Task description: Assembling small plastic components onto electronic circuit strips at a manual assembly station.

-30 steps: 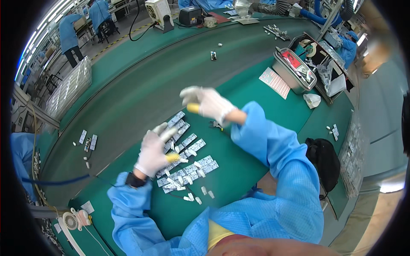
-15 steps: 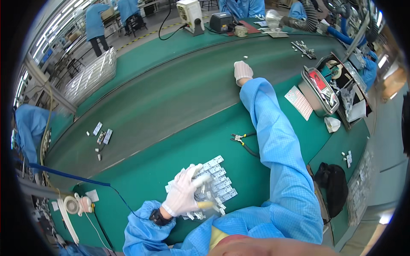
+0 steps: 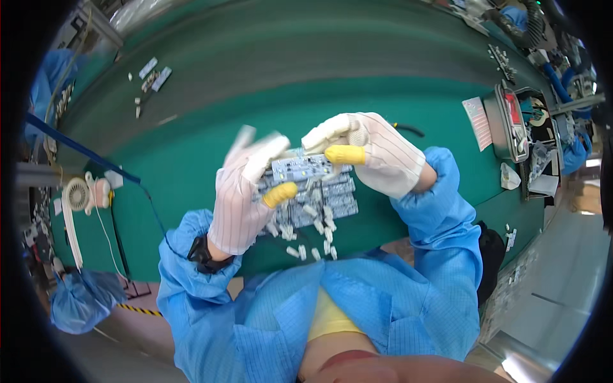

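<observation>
Both my hands wear white striped gloves with yellow thumb tips. My right hand [image 3: 386,156] pinches the right end of a white LED circuit board [image 3: 300,168], held over a group of similar boards [image 3: 341,201] on the green mat. At the board's left end is my left hand [image 3: 236,204], fingers apart and partly blurred, its thumb below the board. Several small white connectors [image 3: 327,230] lie scattered on and in front of the boards. Behind my right hand one dark handle of the cutting pliers [image 3: 410,129] shows; the rest is hidden.
Beyond the green mat [image 3: 185,166] runs a dark belt [image 3: 268,60], with a few boards [image 3: 162,79] at its left. At right stand a metal box [image 3: 504,124] and a dotted sheet [image 3: 477,123]. A small fan [image 3: 77,194] sits left; a blue cord [image 3: 89,153] hangs toward my left wrist.
My right hand has come back from the belt to the boards and now grips one. My left hand has lifted off the pile to that board's left end. The view has tilted down.
</observation>
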